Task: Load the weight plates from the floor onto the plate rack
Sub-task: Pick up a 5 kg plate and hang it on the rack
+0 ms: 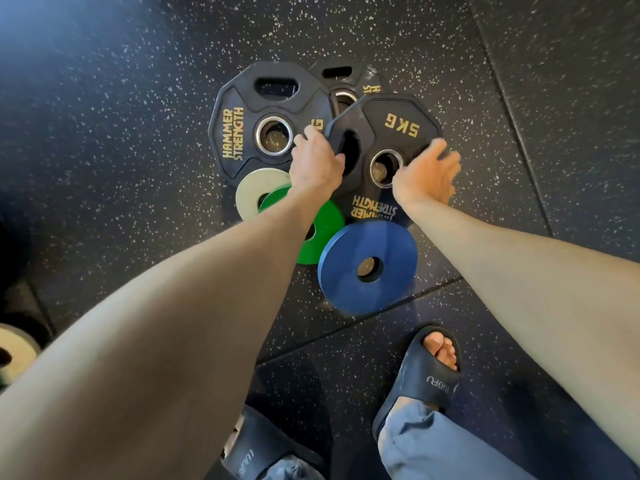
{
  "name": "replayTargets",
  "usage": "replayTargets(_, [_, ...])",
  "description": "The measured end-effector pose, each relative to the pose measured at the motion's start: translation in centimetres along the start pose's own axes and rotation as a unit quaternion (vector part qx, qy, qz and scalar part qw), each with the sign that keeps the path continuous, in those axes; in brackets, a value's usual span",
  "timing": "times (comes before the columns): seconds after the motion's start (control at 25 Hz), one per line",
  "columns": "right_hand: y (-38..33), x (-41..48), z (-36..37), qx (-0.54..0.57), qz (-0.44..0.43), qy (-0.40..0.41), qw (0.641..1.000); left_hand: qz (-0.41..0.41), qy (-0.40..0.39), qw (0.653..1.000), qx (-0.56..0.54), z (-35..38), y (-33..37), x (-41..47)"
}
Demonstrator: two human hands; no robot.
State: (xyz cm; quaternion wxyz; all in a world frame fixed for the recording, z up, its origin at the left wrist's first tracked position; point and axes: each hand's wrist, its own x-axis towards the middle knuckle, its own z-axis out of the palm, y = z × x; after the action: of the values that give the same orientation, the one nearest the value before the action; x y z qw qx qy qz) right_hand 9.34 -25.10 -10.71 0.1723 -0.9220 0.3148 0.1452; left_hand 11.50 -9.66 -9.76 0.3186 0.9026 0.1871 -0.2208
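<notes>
A black 5KG plate (391,129) lies on top of the pile on the floor, tilted up. My left hand (317,161) grips its left edge through the handle slot. My right hand (427,174) cups its right edge, fingers curled under the rim. Beside it on the left lies another black Hammer Strength plate (242,109), and a third black plate (349,79) sits behind, partly covered. Closer to me lie a white small plate (251,192), a green plate (323,230) under my left forearm, and a blue plate (369,268). The plate rack is out of view.
Dark speckled rubber floor tiles (138,150) surround the pile. My two feet in dark slides (427,372) stand just in front of the plates. A white round plate (14,351) shows at the left edge.
</notes>
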Motion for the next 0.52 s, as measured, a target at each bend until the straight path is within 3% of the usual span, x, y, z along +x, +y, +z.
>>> replayTargets(0.28, [1.7, 2.7, 0.2, 0.075, 0.152, -0.02, 0.985, -0.015, 0.061, 0.997, 0.042, 1.5, 0.8, -0.4])
replayTargets(0.52, [2.5, 3.6, 2.0, 0.099, 0.178, -0.008, 0.979, 0.039, 0.078, 0.994, 0.071, 2.4, 0.2, 0.2])
